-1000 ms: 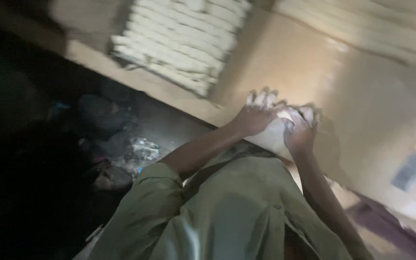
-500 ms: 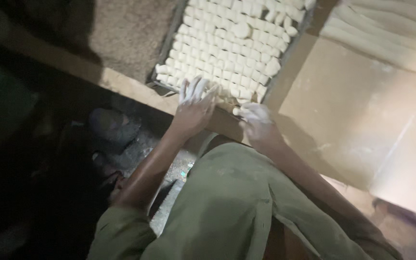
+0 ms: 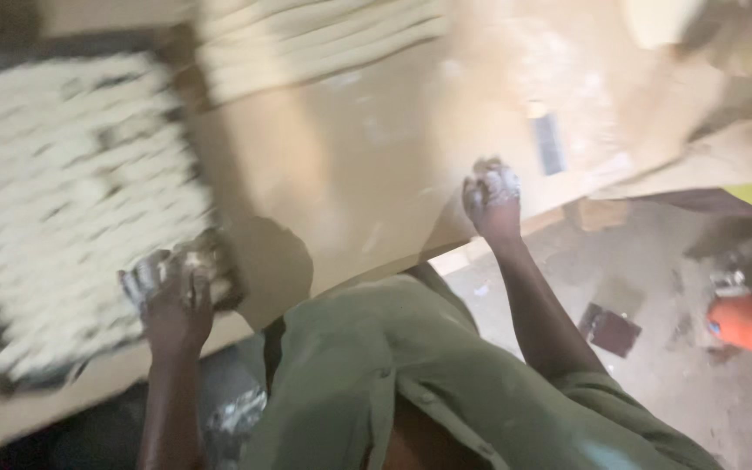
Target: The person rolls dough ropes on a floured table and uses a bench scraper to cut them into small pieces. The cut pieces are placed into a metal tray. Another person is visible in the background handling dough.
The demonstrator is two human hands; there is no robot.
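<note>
My left hand [image 3: 171, 292], dusted with flour, rests at the near corner of a dark tray [image 3: 219, 261] packed with rows of small pale dough pieces [image 3: 71, 209]. Its fingers look spread over the dough, but blur hides whether they hold a piece. My right hand [image 3: 491, 196], also floury, sits curled in a loose fist at the near edge of the floured wooden table [image 3: 350, 165], apart from the tray. Long dough ropes [image 3: 315, 39] lie side by side at the far side of the table.
A small dark rectangular object [image 3: 550, 144] lies on the table right of my right hand. Another person's arm [image 3: 741, 43] reaches in at the top right. On the floor at right are an orange object [image 3: 750, 326] and a dark square piece [image 3: 609, 329].
The view has swung right. My right hand has moved away from the tray to the table's near edge, while my left hand stays at the tray's corner.
</note>
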